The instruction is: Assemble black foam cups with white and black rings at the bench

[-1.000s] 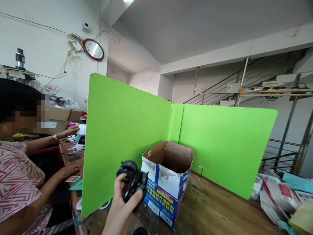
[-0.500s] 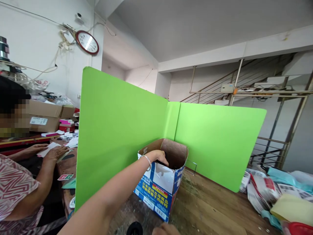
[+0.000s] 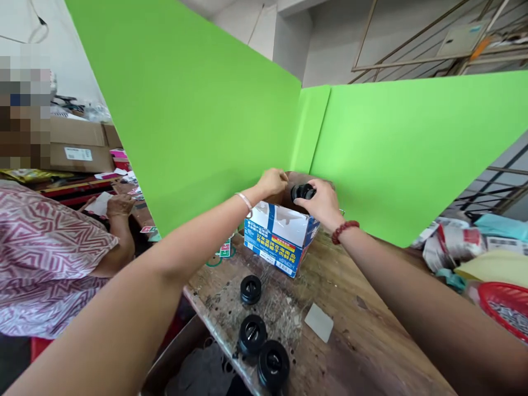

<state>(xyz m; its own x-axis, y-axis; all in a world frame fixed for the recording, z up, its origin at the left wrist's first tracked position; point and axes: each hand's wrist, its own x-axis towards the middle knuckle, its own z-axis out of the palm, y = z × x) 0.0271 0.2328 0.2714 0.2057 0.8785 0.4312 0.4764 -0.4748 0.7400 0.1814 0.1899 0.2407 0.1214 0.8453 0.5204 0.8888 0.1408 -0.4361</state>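
A blue and white cardboard box [image 3: 270, 236] with yellow lettering stands open-topped on the wooden table. My left hand [image 3: 272, 183] is at its far left rim, fingers bent closed over the edge; their tips are partly hidden. Over the box opening, my right hand [image 3: 324, 202] grips a black ribbed round part [image 3: 302, 191] between thumb and fingers. Three similar black round parts lie on the table nearer to me: one round part [image 3: 251, 289], a second round part [image 3: 252, 334] and a third round part [image 3: 273, 364]. The inside of the box is mostly hidden.
Green panels [image 3: 214, 110] stand behind the box. A pale card [image 3: 319, 322] lies on the wooden table [image 3: 350, 330]. To the right are a red basket [image 3: 505, 308] and piled packets. A co-worker in a patterned top [image 3: 45, 258] sits at left, handling a paper.
The view has tilted down. My left hand has gone from inside the box to its far left rim. My right hand has risen from the lower edge to the box with a black round part.
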